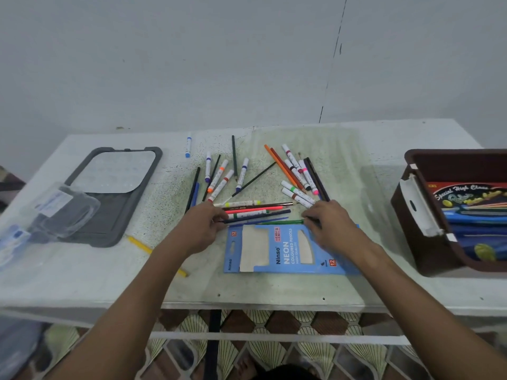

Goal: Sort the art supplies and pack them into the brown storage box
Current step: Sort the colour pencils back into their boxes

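Note:
Several markers and coloured pencils (255, 185) lie scattered over the middle of the white table (274, 286). A small bunch of them (258, 213) lies sideways between my hands. My left hand (201, 227) pinches the bunch's left ends, and my right hand (330, 224) pinches the right ends near a green pencil (282, 222). Below the bunch lies a flat blue pencil pack (277, 249), partly under my right hand. The brown storage box (419, 229) stands at the table's right edge with colourful packs inside.
A grey lid with a clear window (109, 196) lies at the left, with a clear plastic case (63, 209) on its corner. A yellow pencil (140, 244) lies near my left forearm. A blue marker (188, 146) sits apart at the back.

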Motion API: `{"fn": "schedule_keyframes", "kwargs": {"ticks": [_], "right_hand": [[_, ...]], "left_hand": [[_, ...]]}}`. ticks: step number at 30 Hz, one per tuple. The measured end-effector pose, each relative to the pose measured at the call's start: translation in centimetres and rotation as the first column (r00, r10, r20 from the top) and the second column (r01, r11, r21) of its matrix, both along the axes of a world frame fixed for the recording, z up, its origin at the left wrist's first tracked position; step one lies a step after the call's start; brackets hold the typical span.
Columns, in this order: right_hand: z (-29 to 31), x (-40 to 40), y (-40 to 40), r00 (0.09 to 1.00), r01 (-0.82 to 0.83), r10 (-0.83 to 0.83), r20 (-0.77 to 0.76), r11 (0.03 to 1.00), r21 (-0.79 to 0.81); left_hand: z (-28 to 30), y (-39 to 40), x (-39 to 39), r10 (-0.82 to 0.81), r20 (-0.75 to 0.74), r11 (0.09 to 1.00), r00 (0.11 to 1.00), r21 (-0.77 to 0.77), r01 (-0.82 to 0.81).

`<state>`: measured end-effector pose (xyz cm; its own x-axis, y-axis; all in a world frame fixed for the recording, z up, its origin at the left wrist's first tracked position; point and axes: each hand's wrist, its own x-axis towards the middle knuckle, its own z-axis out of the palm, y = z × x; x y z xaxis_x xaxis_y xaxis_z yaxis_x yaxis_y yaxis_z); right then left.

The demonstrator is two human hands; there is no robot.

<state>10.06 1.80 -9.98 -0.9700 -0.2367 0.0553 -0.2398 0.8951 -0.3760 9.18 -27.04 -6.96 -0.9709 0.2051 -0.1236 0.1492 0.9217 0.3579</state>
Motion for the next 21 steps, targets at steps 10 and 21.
{"fn": "schedule_keyframes", "kwargs": {"ticks": [10,21], "right_hand": [[3.4,-1.0,-0.9,0.963,0.011,-0.017,0.27,1.0,0.021],[4.2,-1.6,-1.0,0.932,-0.132,0.06,0.357,0.974,0.183]], "left_hand": [[0.8,0.9,-0.3,0.066,-0.107,0.994,0.992,0.097,-0.056],[1.3,1.6,-4.4,0.274,-0.079,0.95,0.959,0.18,-0.256]]}}
